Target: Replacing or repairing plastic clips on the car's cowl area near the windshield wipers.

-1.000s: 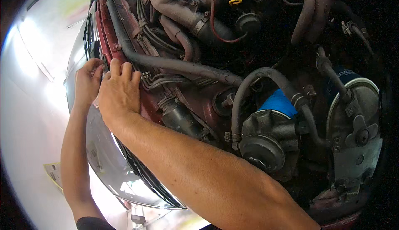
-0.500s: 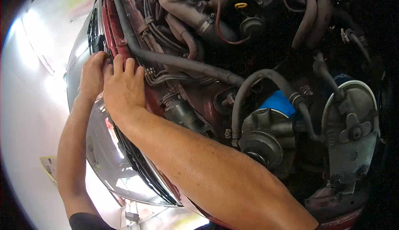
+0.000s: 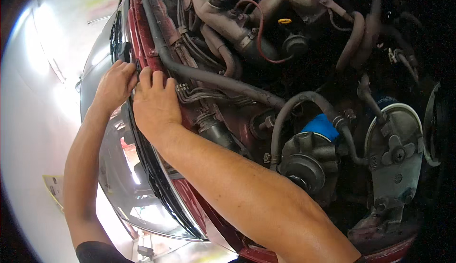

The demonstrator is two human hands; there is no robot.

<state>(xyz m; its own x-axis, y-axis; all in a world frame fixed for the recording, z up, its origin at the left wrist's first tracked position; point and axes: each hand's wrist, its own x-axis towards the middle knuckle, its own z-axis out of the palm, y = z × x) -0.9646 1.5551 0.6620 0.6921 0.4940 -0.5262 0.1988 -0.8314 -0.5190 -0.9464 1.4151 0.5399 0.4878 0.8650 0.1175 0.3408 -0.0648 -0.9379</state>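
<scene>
Both my hands are at the seam between the windshield (image 3: pixel 114 154) and the open engine bay of a red vehicle. A black trim strip (image 3: pixel 154 180) runs along that seam and passes under them. My left hand (image 3: pixel 115 85) is closed, its fingers bent over the strip beside a black piece of trim (image 3: pixel 124 51). Close to its right, my right hand (image 3: pixel 157 104) is bent over the red body edge (image 3: pixel 142 40), knuckles up. Its fingertips and thumb are hidden, so what they grip cannot be made out.
Thin metal pipes (image 3: pixel 202 92) and a thick black hose (image 3: pixel 223 78) lie just right of my right hand. Further right are a blue-banded filter (image 3: pixel 319 126), a second filter housing (image 3: pixel 396 139) and a curved hose (image 3: pixel 304 97). A yellow dipstick handle (image 3: pixel 284 21) stands farther back.
The whole view has shifted, so the engine bay and my hands sit slightly further right and lower. Both hands remain at the same seam, with little visible change in grip.
</scene>
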